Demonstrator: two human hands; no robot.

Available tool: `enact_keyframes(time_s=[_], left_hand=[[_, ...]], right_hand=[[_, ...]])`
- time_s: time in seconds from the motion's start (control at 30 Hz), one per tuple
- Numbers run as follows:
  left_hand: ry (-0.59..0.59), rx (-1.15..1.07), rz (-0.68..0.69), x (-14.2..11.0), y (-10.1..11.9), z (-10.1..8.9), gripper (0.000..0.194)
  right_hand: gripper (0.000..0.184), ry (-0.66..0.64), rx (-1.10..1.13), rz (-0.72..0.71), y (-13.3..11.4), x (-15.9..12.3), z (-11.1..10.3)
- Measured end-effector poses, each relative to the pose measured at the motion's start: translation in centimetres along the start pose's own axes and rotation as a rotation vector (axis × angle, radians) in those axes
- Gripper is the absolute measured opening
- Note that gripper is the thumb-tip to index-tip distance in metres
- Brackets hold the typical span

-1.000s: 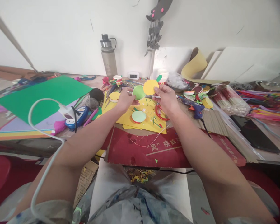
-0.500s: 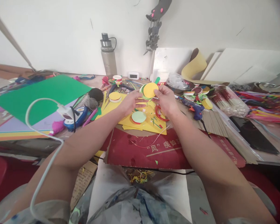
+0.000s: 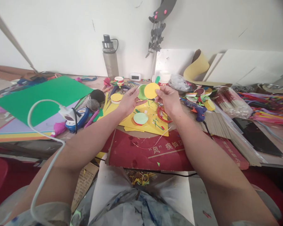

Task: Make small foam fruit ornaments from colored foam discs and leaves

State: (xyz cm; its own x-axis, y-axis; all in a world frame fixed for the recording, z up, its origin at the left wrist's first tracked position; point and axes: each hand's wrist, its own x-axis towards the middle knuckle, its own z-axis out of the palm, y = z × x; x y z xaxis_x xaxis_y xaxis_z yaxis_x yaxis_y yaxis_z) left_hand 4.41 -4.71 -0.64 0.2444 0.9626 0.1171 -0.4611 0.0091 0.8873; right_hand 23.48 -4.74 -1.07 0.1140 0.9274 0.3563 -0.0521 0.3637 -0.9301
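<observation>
Above the work area, my left hand [image 3: 129, 101] pinches a round green piece [image 3: 142, 92] by its left side. My right hand [image 3: 169, 99] grips a yellow paper disc [image 3: 152, 91] by its right edge, and this disc overlaps the green piece. A green rounded tab [image 3: 157, 79] sticks up behind the yellow disc; what it is fixed to is hidden. Below the hands, a round piece with a pale green top and red side [image 3: 140, 119] lies on yellow paper sheets [image 3: 129, 124]. Close to my right wrist is a red ring-shaped coil [image 3: 162, 113].
Behind stand a grey bottle [image 3: 110, 58], a small digital clock [image 3: 135, 77] and paper cups [image 3: 164, 77]. To the right lie a blue glue gun [image 3: 200, 112] and a black phone [image 3: 257, 135]. A white cable [image 3: 48, 166] loops past my left arm; green paper [image 3: 43, 97] lies left.
The green piece and the yellow disc have been spread apart sideways, so more of the green face shows. My left hand has shifted slightly left; the right hand stays nearly in place.
</observation>
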Motion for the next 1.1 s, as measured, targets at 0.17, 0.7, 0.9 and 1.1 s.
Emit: enact_keyframes(time_s=[0.17,0.7,0.9,1.1], left_hand=[[-0.032,-0.022,-0.001,-0.4,0.1,0.3,0.016],[-0.093,-0.031,0.021,-1.1,-0.4,1.3,0.027],[-0.1,-0.028,0.004,-1.2,-0.5,1.5,0.022],[-0.094,-0.022,-0.015,-1.4,-0.3,1.9,0.02]], right_hand=[[0.031,-0.036,-0.098,-0.009,-0.6,-1.0,1.1],[0.018,0.095,-0.234,-0.136,-1.1,-1.7,1.6],[0.018,0.127,-0.241,-0.151,-0.7,-1.5,1.6],[0.02,0.138,-0.284,-0.196,-0.2,-1.5,1.4]])
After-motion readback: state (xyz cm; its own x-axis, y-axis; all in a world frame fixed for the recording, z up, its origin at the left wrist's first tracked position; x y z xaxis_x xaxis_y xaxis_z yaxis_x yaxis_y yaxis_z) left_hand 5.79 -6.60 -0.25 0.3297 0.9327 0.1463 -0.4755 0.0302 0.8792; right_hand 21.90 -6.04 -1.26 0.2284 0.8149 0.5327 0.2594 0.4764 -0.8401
